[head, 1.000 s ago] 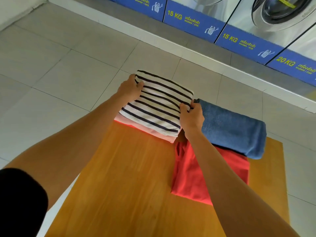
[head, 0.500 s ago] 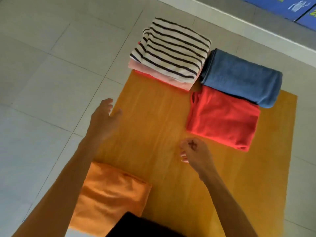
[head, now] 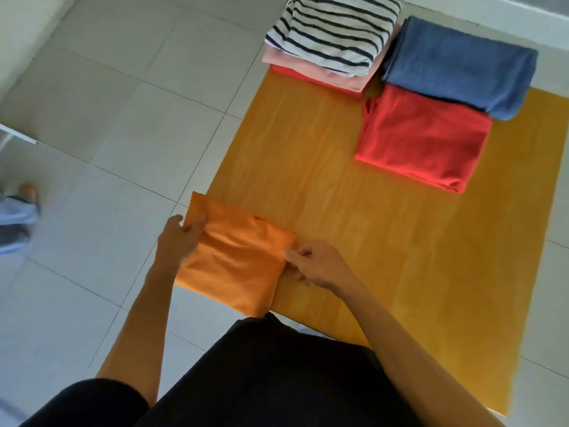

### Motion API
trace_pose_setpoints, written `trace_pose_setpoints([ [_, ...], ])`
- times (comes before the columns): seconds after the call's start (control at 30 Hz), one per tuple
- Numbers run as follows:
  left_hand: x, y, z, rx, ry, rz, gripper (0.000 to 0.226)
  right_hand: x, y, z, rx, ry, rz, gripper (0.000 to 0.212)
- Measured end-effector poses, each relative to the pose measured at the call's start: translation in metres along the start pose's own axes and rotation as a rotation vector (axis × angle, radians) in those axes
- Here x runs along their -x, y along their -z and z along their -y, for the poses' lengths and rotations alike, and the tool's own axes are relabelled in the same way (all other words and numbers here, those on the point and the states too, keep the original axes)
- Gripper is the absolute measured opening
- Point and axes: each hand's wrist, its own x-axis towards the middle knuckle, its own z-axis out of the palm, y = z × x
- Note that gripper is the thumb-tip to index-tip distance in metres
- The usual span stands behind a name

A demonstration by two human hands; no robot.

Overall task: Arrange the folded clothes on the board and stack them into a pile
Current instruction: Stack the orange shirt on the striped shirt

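Observation:
A folded orange garment [head: 234, 257] lies on the near left corner of the wooden board [head: 354, 241]. My left hand [head: 178, 238] grips its left edge, thumb on top. My right hand [head: 317, 266] pinches its right edge. At the board's far left corner sits a pile: a striped shirt [head: 332, 29] on top of a pink garment [head: 335, 77], with a red one underneath. To its right a folded blue garment [head: 455, 63] lies beside a folded red garment [head: 421, 137].
The board rests on a pale tiled floor [head: 123, 118]. At the left edge another person's foot and trouser leg [head: 18, 211] are visible. My black clothing [head: 261, 380] fills the bottom of the view.
My hands left the striped pile and drew back toward me. They now hold the orange garment on both sides. The view has tilted down.

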Motion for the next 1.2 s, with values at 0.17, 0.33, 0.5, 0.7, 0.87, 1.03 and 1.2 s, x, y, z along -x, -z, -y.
trace_pose_setpoints([
  [0.17,0.014,-0.007,0.003,-0.016,-0.121,-0.150,0.036,-0.008,-0.022,0.000,-0.117,0.095,-0.158,0.034],
  [0.33,0.031,-0.015,-0.010,-0.034,-0.232,-0.255,0.029,-0.005,-0.004,0.001,-0.227,0.110,-0.316,0.034],
  [0.5,0.048,-0.047,-0.032,0.108,-0.174,0.019,0.041,-0.001,0.022,-0.020,-0.469,-0.006,-0.431,0.046],
  [0.7,0.053,-0.055,-0.053,0.220,-0.054,0.327,0.091,-0.002,0.032,-0.033,-0.554,-0.047,-0.307,0.037],
  [0.87,0.040,-0.053,-0.061,0.320,-0.079,0.385,0.079,-0.006,0.033,-0.027,-0.724,-0.089,-0.354,0.029],
  [1.03,0.019,-0.034,-0.060,0.341,-0.162,0.402,0.075,-0.010,0.029,-0.013,-0.743,-0.089,-0.403,0.031],
  [1.2,-0.013,-0.017,-0.065,0.330,-0.196,0.501,0.076,-0.018,0.017,0.008,-0.710,-0.086,-0.451,0.020],
])
